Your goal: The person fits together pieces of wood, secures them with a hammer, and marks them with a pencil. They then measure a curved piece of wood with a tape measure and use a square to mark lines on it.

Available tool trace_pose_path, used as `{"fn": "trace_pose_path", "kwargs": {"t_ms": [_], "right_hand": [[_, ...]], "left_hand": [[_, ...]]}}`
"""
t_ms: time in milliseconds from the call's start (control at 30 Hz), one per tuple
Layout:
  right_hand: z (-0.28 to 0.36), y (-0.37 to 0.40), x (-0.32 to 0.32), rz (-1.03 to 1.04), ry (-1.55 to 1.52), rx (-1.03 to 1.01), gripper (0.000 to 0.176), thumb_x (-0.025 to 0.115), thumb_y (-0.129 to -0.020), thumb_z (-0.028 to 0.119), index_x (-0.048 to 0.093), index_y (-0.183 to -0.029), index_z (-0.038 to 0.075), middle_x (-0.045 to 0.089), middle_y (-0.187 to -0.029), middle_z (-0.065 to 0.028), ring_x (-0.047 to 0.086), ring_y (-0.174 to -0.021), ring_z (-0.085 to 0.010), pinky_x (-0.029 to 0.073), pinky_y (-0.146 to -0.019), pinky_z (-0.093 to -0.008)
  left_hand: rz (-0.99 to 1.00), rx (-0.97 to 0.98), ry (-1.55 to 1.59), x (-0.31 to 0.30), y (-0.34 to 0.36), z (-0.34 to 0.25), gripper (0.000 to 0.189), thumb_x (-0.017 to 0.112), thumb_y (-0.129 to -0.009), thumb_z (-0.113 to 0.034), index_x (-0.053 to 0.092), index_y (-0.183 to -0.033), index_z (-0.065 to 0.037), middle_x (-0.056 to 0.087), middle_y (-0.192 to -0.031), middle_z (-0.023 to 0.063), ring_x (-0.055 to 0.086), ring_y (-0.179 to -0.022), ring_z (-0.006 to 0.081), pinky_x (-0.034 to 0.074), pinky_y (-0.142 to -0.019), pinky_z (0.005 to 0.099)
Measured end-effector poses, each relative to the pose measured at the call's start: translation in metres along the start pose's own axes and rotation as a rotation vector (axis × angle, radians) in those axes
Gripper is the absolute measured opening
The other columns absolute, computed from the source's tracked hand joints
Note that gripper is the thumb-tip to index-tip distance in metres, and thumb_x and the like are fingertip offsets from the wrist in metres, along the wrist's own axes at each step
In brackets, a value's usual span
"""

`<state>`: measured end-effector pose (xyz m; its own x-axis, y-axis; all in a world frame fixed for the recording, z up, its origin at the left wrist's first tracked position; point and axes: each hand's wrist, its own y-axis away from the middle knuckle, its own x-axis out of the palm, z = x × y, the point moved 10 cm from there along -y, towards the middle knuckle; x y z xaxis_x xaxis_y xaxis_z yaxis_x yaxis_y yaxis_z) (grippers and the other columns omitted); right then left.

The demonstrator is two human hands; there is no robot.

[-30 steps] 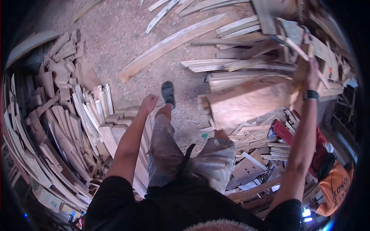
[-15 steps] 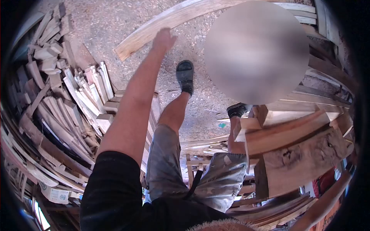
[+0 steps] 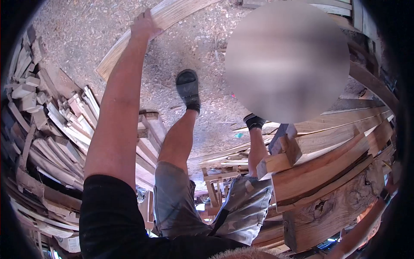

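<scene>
My left hand (image 3: 144,26) is stretched far forward, with its fingers over a long, pale wooden plank (image 3: 179,12) and the thumb along the near edge. The plank lies slanted along the floor, its near end partly behind my forearm. At the far right edge, my right hand (image 3: 391,183), with a dark band at the wrist, is beside the end of a thick, knotted wooden beam (image 3: 332,209). The dim, distorted image edge hides whether its fingers touch or hold the wood.
Stacked offcuts and strips (image 3: 64,116) line the left side. Boards and beams (image 3: 321,166) are piled at my right. Wood chips cover the floor (image 3: 172,52), where my sandalled foot (image 3: 188,88) stands. A blurred circle hides the upper right.
My left hand has moved left and forward onto the plank. The plank appears further left and more steeply angled. The whole view has shifted a little.
</scene>
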<state>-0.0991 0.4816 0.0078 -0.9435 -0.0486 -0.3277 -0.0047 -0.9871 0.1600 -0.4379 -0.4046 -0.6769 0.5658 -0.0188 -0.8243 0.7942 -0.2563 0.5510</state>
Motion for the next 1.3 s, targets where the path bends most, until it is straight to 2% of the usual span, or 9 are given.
{"fn": "trace_pose_path", "kwargs": {"t_ms": [200, 433, 600, 867, 1000, 1133, 1167, 1233, 1300], "right_hand": [[0.08, -0.19, -0.121, 0.303, 0.236, -0.285, 0.05, 0.058, -0.1, 0.027, 0.057, -0.142, -0.001, 0.055, -0.147, -0.0206, 0.055, -0.135, -0.0324, 0.047, -0.11, -0.042], [0.047, -0.087, -0.055, 0.336, 0.331, -0.276, 0.052, 0.06, -0.101, 0.035, 0.056, -0.142, 0.003, 0.06, -0.141, -0.0157, 0.06, -0.127, -0.0301, 0.049, -0.108, -0.0433], [0.008, 0.019, 0.024, 0.459, 0.312, -0.27, 0.054, 0.06, -0.102, 0.04, 0.056, -0.143, 0.005, 0.065, -0.137, -0.0122, 0.064, -0.122, -0.0285, 0.051, -0.106, -0.0443], [-0.005, 0.08, 0.069, 0.622, 0.141, -0.235, 0.05, 0.056, -0.106, 0.039, 0.055, -0.145, 0.008, 0.063, -0.139, -0.0098, 0.065, -0.121, -0.0249, 0.053, -0.102, -0.0424], [0.049, 0.091, 0.063, 0.458, 0.51, -0.693, 0.05, 0.057, -0.107, 0.03, 0.052, -0.147, 0.001, 0.061, -0.136, -0.0079, 0.058, -0.123, -0.0157, 0.043, -0.107, -0.0289], [0.054, 0.064, 0.068, 0.508, 0.332, -0.706, 0.054, 0.061, -0.107, 0.028, 0.048, -0.149, -0.002, 0.061, -0.132, -0.0062, 0.057, -0.122, -0.0136, 0.043, -0.107, -0.0265], [0.065, 0.059, 0.075, 0.509, 0.594, -1.166, 0.052, 0.06, -0.107, 0.027, 0.049, -0.149, -0.001, 0.062, -0.133, -0.0081, 0.058, -0.122, -0.016, 0.043, -0.107, -0.027], [0.055, 0.047, 0.092, 0.603, 0.658, -1.363, 0.045, 0.058, -0.106, 0.024, 0.053, -0.143, -0.001, 0.065, -0.13, -0.0124, 0.062, -0.117, -0.0233, 0.046, -0.103, -0.0304], [0.04, 0.032, 0.128, 0.74, 0.419, -0.909, 0.04, 0.055, -0.108, 0.024, 0.057, -0.139, -0.001, 0.066, -0.127, -0.0157, 0.063, -0.114, -0.024, 0.049, -0.099, -0.0324]], "left_hand": [[0.027, -0.136, -0.189, -0.024, 0.02, -0.018, 0.098, 0.093, -0.067, -0.047, 0.047, -0.146, -0.011, 0.058, -0.139, 0.0163, 0.055, -0.132, 0.0362, 0.044, -0.108, 0.0541], [0.082, -0.031, 0.329, 0.025, 0.023, 0.017, 0.09, 0.088, -0.072, -0.05, 0.051, -0.139, -0.003, 0.067, -0.124, 0.0254, 0.063, -0.121, 0.0399, 0.045, -0.108, 0.049], [0.002, 0.175, 0.264, 0.077, 0.03, 0.03, 0.07, 0.078, -0.085, -0.042, 0.058, -0.139, -0.001, 0.067, -0.13, 0.0235, 0.063, -0.122, 0.0397, 0.046, -0.107, 0.0479], [-0.296, 0.25, 0.4, -0.055, 0.117, -0.018, 0.053, 0.072, -0.092, -0.044, 0.061, -0.118, 0.001, 0.068, -0.109, 0.0269, 0.065, -0.106, 0.0448, 0.05, -0.091, 0.0503], [-0.033, 0.136, 0.324, -0.135, 0.146, -0.053, 0.052, 0.072, -0.092, -0.046, 0.062, -0.109, 0.001, 0.07, -0.1, 0.025, 0.067, -0.093, 0.0399, 0.05, -0.083, 0.0458], [-0.033, 0.16, 0.543, -0.176, 0.179, -0.052, 0.044, 0.078, -0.091, -0.038, 0.065, -0.107, 0.001, 0.074, -0.089, 0.0161, 0.069, -0.08, 0.0252, 0.053, -0.076, 0.0394], [0.011, 0.161, 0.626, -0.184, 0.193, -0.055, 0.043, 0.078, -0.091, -0.036, 0.065, -0.106, 0.002, 0.075, -0.091, 0.0151, 0.068, -0.081, 0.0221, 0.053, -0.076, 0.0382], [0.038, 0.117, 0.639, -0.232, 0.23, -0.081, 0.039, 0.079, -0.091, -0.032, 0.069, -0.101, 0.004, 0.075, -0.088, 0.0125, 0.068, -0.079, 0.0161, 0.053, -0.072, 0.0348], [0.066, 0.025, 0.642, -0.249, 0.262, -0.081, 0.038, 0.08, -0.09, -0.032, 0.071, -0.098, 0.004, 0.075, -0.084, 0.0114, 0.067, -0.076, 0.0152, 0.053, -0.07, 0.0341]]}}
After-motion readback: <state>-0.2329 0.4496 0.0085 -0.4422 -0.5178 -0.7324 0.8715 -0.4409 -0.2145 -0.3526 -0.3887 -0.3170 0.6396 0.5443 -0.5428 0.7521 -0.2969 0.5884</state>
